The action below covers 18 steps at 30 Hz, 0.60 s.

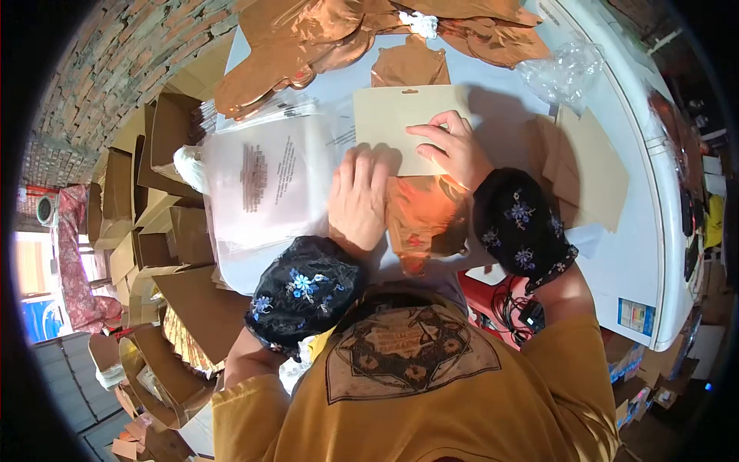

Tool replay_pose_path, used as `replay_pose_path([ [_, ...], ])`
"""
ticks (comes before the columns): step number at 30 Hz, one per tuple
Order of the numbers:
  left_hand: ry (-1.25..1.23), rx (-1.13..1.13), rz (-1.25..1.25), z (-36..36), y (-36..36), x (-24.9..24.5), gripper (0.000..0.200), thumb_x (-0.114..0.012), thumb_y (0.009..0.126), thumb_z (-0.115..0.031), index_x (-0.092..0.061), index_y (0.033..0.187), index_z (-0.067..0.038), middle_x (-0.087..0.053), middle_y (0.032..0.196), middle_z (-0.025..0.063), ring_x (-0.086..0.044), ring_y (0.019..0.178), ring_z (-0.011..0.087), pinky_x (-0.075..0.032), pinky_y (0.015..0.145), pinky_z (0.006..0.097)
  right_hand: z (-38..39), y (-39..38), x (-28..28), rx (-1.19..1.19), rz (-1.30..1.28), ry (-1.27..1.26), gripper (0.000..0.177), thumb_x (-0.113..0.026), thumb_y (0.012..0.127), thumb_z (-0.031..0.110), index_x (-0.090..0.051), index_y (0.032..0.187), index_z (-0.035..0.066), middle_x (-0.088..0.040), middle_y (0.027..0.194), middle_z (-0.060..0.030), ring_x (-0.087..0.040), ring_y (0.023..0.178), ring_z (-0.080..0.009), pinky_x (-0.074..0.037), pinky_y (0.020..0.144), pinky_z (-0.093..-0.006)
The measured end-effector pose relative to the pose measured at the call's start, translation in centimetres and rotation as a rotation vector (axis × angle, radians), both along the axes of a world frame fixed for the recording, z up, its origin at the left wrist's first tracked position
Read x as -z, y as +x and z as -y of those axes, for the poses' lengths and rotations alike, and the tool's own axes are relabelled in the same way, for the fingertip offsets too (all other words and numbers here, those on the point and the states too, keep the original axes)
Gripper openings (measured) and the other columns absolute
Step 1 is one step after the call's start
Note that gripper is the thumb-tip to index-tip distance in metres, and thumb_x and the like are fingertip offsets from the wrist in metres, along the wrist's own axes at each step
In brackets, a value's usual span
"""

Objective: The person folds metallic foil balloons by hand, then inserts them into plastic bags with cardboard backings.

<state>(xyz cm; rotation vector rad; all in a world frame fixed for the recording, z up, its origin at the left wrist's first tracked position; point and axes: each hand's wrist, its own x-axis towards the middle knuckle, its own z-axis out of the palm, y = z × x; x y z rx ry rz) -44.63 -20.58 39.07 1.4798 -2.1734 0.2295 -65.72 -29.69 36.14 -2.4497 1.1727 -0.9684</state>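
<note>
A beige card (385, 115) with a small hanging slot at its top edge lies on the table in front of me. Shiny copper foil, which looks like a flat balloon (423, 212), shows below the card, and more copper foil (410, 65) sticks out above it. My left hand (358, 192) lies flat with fingers stretched, its fingertips at the card's lower left edge. Over the card's right part rests my right hand (456, 150), fingers apart and slightly bent. Left of my left hand is a stack of clear printed plastic bags (265, 173).
More copper foil pieces (323, 35) are piled along the table's far side. Crumpled clear plastic (566, 73) and brown card sheets (589, 165) lie at the right. Open cardboard boxes (173, 235) crowd the left side. Cables (504, 308) hang near my lap.
</note>
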Motion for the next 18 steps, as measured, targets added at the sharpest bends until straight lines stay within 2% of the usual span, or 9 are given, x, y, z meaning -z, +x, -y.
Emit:
replay_pose_path([
  [3,0.024,0.212,0.064,1.0,0.4,-0.8,0.049,-0.060,0.078,-0.011,-0.053,0.126,-0.007,-0.051,0.124,0.0090,-0.047,0.124,0.0286,-0.048,0.094,0.0339,0.0,-0.1,0.1,-0.007,0.004,0.013,0.031,-0.071,0.083,0.021,-0.070,0.114,0.020,-0.053,0.104,-0.0086,-0.052,0.101,-0.0279,-0.043,0.091,-0.0379],
  [4,0.013,0.346,0.068,1.5,0.9,-0.9,0.045,-0.057,0.079,-0.009,-0.055,0.123,-0.008,-0.054,0.123,0.0066,-0.051,0.121,0.0247,-0.050,0.092,0.0307,0.1,-0.1,0.1,-0.014,0.001,0.007,0.031,-0.070,0.083,0.020,-0.070,0.114,0.020,-0.053,0.104,-0.0089,-0.052,0.101,-0.0279,-0.043,0.092,-0.0378],
  [7,0.068,0.461,0.154,2.6,2.1,0.3,0.047,-0.063,0.079,-0.010,-0.056,0.125,-0.009,-0.055,0.127,0.0055,-0.055,0.118,0.0240,-0.052,0.091,0.0318,0.2,-0.3,-0.1,-0.040,0.014,0.052,0.031,-0.069,0.084,0.018,-0.070,0.115,0.019,-0.053,0.104,-0.0098,-0.052,0.102,-0.0279,-0.043,0.092,-0.0375],
  [8,0.037,0.454,0.099,3.0,2.2,0.7,0.043,-0.064,0.078,-0.008,-0.060,0.120,-0.009,-0.058,0.123,0.0051,-0.058,0.113,0.0239,-0.052,0.091,0.0306,0.2,-0.3,-0.2,-0.048,0.023,0.077,0.030,-0.068,0.084,0.017,-0.070,0.115,0.019,-0.053,0.104,-0.0101,-0.052,0.102,-0.0280,-0.043,0.093,-0.0374],
  [11,0.137,0.442,-0.072,3.2,2.4,1.2,0.036,-0.065,0.079,-0.006,-0.064,0.114,-0.010,-0.059,0.120,0.0058,-0.059,0.109,0.0242,-0.051,0.090,0.0320,0.3,-0.4,-0.1,-0.069,0.067,0.095,0.031,-0.067,0.084,0.015,-0.069,0.116,0.018,-0.053,0.104,-0.0105,-0.052,0.101,-0.0281,-0.043,0.092,-0.0376],
  [14,0.325,0.431,-0.214,3.6,2.8,1.3,0.028,-0.065,0.082,-0.005,-0.067,0.110,-0.008,-0.060,0.117,0.0082,-0.059,0.109,0.0267,-0.049,0.092,0.0342,1.0,-0.8,0.4,-0.099,0.054,0.102,0.034,-0.066,0.084,0.014,-0.069,0.117,0.017,-0.053,0.104,-0.0111,-0.053,0.101,-0.0279,-0.043,0.092,-0.0370],
  [17,0.374,0.518,-0.441,4.4,3.2,2.2,0.016,-0.063,0.086,-0.014,-0.068,0.100,-0.006,-0.055,0.101,0.0109,-0.055,0.100,0.0318,-0.048,0.086,0.0392,1.6,-1.3,0.9,-0.165,0.102,0.144,0.036,-0.068,0.082,0.011,-0.068,0.118,0.016,-0.054,0.103,-0.0092,-0.054,0.101,-0.0240,-0.044,0.090,-0.0335],
  [18,0.373,0.515,-0.392,4.7,3.2,1.9,0.017,-0.063,0.089,-0.018,-0.068,0.098,-0.004,-0.055,0.100,0.0115,-0.054,0.101,0.0326,-0.047,0.087,0.0399,1.6,-1.4,0.7,-0.198,0.238,0.430,0.036,-0.069,0.081,0.008,-0.068,0.117,0.015,-0.055,0.104,-0.0069,-0.053,0.101,-0.0198,-0.045,0.088,-0.0297],
])
